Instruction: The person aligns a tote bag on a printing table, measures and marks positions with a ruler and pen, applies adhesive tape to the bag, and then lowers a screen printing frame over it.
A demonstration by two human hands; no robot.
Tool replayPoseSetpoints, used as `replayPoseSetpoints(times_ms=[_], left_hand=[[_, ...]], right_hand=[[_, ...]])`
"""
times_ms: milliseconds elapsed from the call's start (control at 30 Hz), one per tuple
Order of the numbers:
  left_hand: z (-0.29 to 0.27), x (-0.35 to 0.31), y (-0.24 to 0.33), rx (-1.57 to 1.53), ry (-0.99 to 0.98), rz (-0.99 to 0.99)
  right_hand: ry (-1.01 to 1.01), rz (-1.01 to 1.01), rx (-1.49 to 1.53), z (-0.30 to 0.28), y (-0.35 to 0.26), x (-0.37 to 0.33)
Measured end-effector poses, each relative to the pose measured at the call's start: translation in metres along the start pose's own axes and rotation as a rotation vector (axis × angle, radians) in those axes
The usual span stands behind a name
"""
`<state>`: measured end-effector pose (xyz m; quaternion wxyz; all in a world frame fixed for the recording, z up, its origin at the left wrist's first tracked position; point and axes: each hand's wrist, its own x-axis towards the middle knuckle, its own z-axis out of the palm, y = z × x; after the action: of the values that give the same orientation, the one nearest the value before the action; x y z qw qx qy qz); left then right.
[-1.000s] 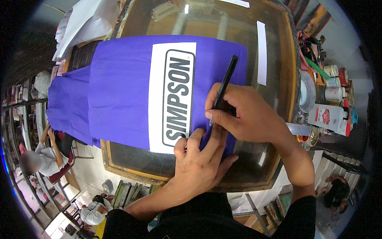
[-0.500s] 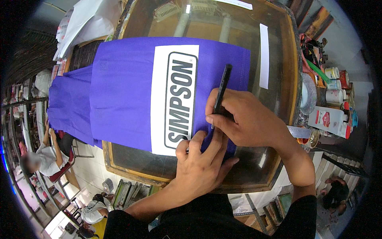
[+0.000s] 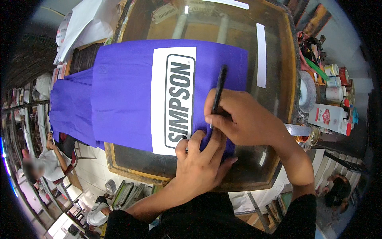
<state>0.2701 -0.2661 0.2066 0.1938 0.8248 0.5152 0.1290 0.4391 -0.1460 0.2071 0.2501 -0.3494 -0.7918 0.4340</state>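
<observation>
A purple cloth (image 3: 123, 87) lies over a glass-topped, wood-framed table (image 3: 135, 162). On it rests a white paper panel (image 3: 159, 79) with large black lettering inside a rounded black outline. My left hand (image 3: 201, 163) presses down with spread, bent fingers at the panel's lower right corner and on the cloth beside it. My right hand (image 3: 246, 117) is closed round a slim black pen (image 3: 219, 89), held tilted over the cloth to the right of the panel. The pen's lower end is close to my left fingertips, and I cannot tell whether it touches the cloth.
A white strip (image 3: 261, 55) lies on the glass at the right. Paint pots (image 3: 335, 94), a white pouch (image 3: 327, 118) and a clear ruler (image 3: 297, 130) crowd the right side. White sheets (image 3: 85, 28) are piled at the far left. A person (image 3: 53, 159) sits at the left; others are lower down.
My view has shifted slightly. Both hands stay at nearly the same place on the cloth, and the pen has tilted a little to the left.
</observation>
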Motion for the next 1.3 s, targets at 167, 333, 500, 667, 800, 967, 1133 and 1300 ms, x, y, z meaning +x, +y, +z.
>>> replayPoseSetpoints(times_ms=[167, 333, 500, 667, 800, 967, 1133, 1300], left_hand=[[-0.002, 0.002, 0.003, 0.008, 0.017, 0.003], [-0.010, 0.002, 0.010, 0.035, -0.007, 0.003], [-0.019, 0.006, 0.014, 0.035, 0.036, 0.032], [-0.033, 0.001, 0.017, -0.075, 0.031, 0.093], [-0.070, -0.025, 0.031, -0.636, -0.270, 0.181], [-0.046, -0.016, 0.062, -1.411, -0.524, -0.067], [-0.035, 0.003, 0.049, -1.774, -0.081, -0.352], [-0.094, -0.013, -0.009, -1.683, 0.372, -0.389]], right_hand=[[0.606, 0.293, 0.433, -0.041, -0.015, -0.036], [0.828, 0.439, -0.575, -0.068, -0.009, -0.130], [0.522, 0.565, -0.847, -0.072, 0.002, -0.182], [0.648, 0.642, -0.513, -0.057, -0.001, -0.182], [0.860, 0.509, -0.466, -0.063, -0.042, -0.217], [0.999, 0.539, -0.130, -0.040, -0.071, -0.227], [0.761, 0.372, -0.069, 0.010, -0.100, -0.156], [0.886, 0.268, -0.104, -0.058, -0.070, -0.165]])
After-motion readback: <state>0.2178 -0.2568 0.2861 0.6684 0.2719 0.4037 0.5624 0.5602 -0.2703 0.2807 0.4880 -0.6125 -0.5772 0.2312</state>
